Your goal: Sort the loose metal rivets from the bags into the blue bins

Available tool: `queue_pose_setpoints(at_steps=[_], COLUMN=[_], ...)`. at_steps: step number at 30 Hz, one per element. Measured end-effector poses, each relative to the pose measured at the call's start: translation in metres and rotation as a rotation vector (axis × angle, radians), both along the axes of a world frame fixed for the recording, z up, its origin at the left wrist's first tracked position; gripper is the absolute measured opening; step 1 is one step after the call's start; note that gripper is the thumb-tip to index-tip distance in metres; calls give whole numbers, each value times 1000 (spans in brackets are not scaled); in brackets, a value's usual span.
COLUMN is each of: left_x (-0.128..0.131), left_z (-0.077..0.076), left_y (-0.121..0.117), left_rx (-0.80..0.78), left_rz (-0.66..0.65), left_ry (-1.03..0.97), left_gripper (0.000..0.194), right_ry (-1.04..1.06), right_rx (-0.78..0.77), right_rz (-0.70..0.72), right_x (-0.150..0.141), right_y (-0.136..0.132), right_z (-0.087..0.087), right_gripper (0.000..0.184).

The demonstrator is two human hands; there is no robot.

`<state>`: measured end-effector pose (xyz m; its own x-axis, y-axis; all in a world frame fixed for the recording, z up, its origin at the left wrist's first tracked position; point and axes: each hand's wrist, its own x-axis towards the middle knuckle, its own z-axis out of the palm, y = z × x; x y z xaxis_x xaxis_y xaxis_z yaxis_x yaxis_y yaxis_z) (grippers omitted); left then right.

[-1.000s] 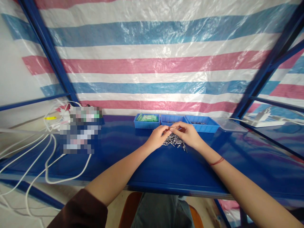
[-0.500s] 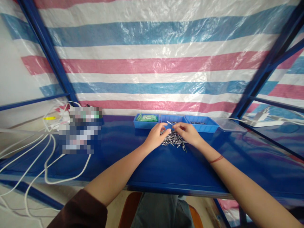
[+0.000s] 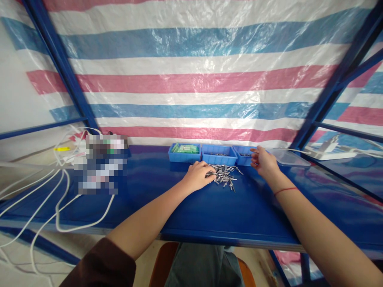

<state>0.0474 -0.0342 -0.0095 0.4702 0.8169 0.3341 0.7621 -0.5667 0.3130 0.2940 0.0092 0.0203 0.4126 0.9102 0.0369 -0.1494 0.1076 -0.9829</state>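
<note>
My left hand [image 3: 199, 176] rests at the left side of a loose pile of thin silver metal pins [image 3: 225, 175], which look like blind rivets. Its thumb and index finger are apart, touching the pile; some fingertips are hidden among the pins. My right hand [image 3: 265, 162] is raised at the right blue bin [image 3: 244, 161], fingers loosely bent and apart, with nothing visible in them. That bin has some small metal pieces inside, partly covered by the hand. More pins lie in the middle blue bin [image 3: 220, 161], behind the pile.
A left blue bin [image 3: 184, 158] holds green packets. Beside the right bin lies a clear plastic lid [image 3: 295, 158]. White cables [image 3: 61, 199] loop over the left side of the blue table [image 3: 191, 215]. A white power strip [image 3: 332, 151] sits at the right, by the blue frame.
My right hand has moved right from the pile to the right bin, and the pin seen between my hands is out of sight. My left hand has lowered onto the pile.
</note>
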Motion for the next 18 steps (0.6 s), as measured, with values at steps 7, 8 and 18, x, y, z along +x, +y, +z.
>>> queue_pose_setpoints(at_steps=[7, 8, 18], left_x=[2, 2, 3], left_z=[2, 3, 2], left_y=[-1, -1, 0], left_rx=[22, 19, 51], left_rz=[62, 70, 72], left_ry=[40, 48, 26], left_gripper=[25, 24, 15], right_ry=[-187, -228, -844], right_rx=[36, 45, 199], right_rz=[143, 166, 288], right_x=[-34, -36, -43], right_y=[-20, -21, -21], right_z=[6, 5, -3], right_gripper=[17, 19, 35])
